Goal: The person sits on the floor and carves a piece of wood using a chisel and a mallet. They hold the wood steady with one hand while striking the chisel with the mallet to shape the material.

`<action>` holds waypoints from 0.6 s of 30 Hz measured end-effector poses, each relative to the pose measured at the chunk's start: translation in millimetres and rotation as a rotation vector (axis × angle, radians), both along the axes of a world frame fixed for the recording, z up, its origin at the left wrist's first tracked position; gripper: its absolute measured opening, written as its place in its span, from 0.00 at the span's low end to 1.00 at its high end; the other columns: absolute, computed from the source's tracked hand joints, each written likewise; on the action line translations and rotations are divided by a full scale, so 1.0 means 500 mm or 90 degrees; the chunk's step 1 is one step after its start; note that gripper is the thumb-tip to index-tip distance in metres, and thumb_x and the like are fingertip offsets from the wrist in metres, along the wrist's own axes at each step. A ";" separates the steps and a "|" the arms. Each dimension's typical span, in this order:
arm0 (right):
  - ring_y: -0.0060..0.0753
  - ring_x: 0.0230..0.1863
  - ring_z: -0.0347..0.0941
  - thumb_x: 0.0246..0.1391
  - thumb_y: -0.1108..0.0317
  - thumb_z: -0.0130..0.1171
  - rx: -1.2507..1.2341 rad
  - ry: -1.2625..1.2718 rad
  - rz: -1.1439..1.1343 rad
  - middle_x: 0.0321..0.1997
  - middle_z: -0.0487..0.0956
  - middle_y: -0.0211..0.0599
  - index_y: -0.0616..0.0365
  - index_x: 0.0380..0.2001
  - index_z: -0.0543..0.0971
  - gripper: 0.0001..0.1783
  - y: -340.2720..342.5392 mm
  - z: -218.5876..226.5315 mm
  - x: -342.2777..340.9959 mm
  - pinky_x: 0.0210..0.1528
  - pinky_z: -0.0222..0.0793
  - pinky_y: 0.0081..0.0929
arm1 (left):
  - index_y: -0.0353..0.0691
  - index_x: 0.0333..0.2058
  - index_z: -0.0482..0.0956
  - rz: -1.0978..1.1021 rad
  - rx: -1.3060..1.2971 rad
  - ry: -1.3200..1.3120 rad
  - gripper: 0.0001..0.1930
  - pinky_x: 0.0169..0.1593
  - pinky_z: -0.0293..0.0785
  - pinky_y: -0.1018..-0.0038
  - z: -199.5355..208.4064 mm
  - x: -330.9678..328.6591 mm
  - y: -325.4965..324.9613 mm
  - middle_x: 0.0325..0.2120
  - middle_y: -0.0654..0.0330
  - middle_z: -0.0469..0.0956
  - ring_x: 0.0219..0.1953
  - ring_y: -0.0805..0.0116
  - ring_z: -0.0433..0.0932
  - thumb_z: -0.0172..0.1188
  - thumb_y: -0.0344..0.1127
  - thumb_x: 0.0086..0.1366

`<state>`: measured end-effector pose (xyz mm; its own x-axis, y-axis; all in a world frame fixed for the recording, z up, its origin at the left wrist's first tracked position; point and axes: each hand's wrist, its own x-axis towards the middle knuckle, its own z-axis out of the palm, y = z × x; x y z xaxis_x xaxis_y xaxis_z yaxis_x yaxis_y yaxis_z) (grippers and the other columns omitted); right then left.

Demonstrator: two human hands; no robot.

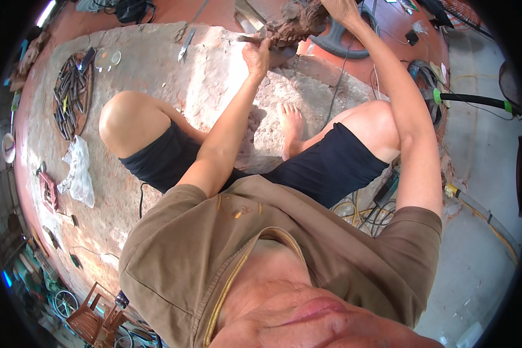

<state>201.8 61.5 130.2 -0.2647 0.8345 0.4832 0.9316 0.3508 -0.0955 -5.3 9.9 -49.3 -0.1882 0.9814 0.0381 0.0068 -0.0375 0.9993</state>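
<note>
1. We count two bare hands at the top of the view, both at one carving (pixel 296 24), dark brown and rough.
2. Our left hand (pixel 256 57) is closed around one tool (pixel 248 39), a short dark stick whose end points left. It is at the carving's left end; we cannot tell whether it touches the wood.
3. Our right hand (pixel 339 8) is at the carving's right end. The upper edge cuts off its fingers, so we cannot tell whether it grips.
4. Beside the carving, on its right, lies one black ring (pixel 339 52), partly hidden.
5. Left of our left hand lies one blade (pixel 185 45), well apart from it, on the slab (pixel 156 64).
6. Farther left is one round tray (pixel 86 119) of dark rods (pixel 69 93), too many and too overlapped for us to count.
7. Below the tray we see one white bag (pixel 80 174) and one pink basket (pixel 48 191).
8. At far right, one black hose (pixel 472 100) carries two green bands (pixel 437 96).
</note>
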 end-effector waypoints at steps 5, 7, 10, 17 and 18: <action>0.57 0.31 0.76 0.57 0.66 0.43 -0.018 0.006 0.025 0.26 0.77 0.51 0.57 0.24 0.73 0.12 -0.012 0.011 0.006 0.35 0.69 0.49 | 0.34 0.27 0.78 0.030 0.074 0.002 0.07 0.31 0.71 0.67 -0.007 0.021 -0.005 0.21 0.57 0.78 0.23 0.64 0.75 0.66 0.31 0.56; 0.57 0.31 0.76 0.58 0.66 0.44 -0.010 -0.020 0.039 0.26 0.77 0.51 0.58 0.24 0.73 0.12 -0.004 0.002 0.007 0.34 0.69 0.48 | 0.35 0.28 0.79 0.067 0.105 0.011 0.05 0.32 0.71 0.76 0.043 0.006 -0.015 0.23 0.62 0.80 0.27 0.76 0.75 0.67 0.27 0.58; 0.56 0.30 0.76 0.58 0.66 0.47 0.002 -0.071 0.025 0.26 0.78 0.51 0.59 0.25 0.74 0.11 0.000 0.001 0.016 0.32 0.70 0.47 | 0.44 0.25 0.79 0.050 0.273 0.228 0.07 0.44 0.64 0.66 -0.002 0.009 0.004 0.25 0.67 0.78 0.35 0.70 0.74 0.68 0.36 0.57; 0.57 0.33 0.77 0.58 0.67 0.51 0.031 -0.101 0.027 0.28 0.78 0.53 0.61 0.28 0.75 0.09 -0.007 0.006 0.019 0.34 0.70 0.48 | 0.44 0.25 0.80 0.012 0.296 0.309 0.06 0.43 0.61 0.65 0.001 -0.021 0.017 0.24 0.66 0.78 0.36 0.65 0.74 0.70 0.34 0.53; 0.57 0.33 0.77 0.58 0.67 0.51 0.030 -0.094 0.036 0.28 0.78 0.53 0.61 0.28 0.75 0.09 -0.004 0.003 0.020 0.34 0.70 0.48 | 0.43 0.25 0.81 0.018 0.253 0.224 0.06 0.41 0.63 0.65 0.009 -0.020 0.015 0.24 0.66 0.78 0.35 0.67 0.74 0.70 0.33 0.53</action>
